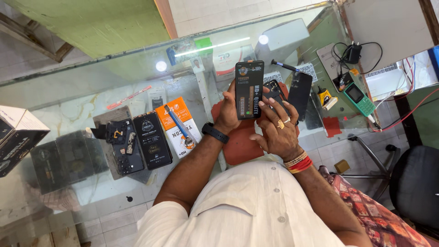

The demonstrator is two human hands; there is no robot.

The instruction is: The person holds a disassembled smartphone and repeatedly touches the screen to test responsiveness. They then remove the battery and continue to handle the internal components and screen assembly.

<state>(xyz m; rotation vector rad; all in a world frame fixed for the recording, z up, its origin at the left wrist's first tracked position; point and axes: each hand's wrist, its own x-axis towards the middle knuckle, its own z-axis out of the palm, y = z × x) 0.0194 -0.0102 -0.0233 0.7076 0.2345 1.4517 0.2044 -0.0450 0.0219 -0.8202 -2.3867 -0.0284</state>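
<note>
1. I work over the glass counter (68, 114), above the red mat (240, 146).
2. My left hand (228, 112) is clamped on the black pack (249, 90), which stands upright over the mat; I should keep it steady.
3. My right hand (279, 132) rests with fingers spread on the open phone (275, 93), gripping nothing; I think light pressure is best here.
4. The tweezers (179, 124) lie well apart, on the orange box (176, 112).

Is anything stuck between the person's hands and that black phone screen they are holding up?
No. The left hand already grips the black phone screen by its edge, and the right hand rests just beside it over an opened phone. Nothing visible sits between hand and screen.
</note>
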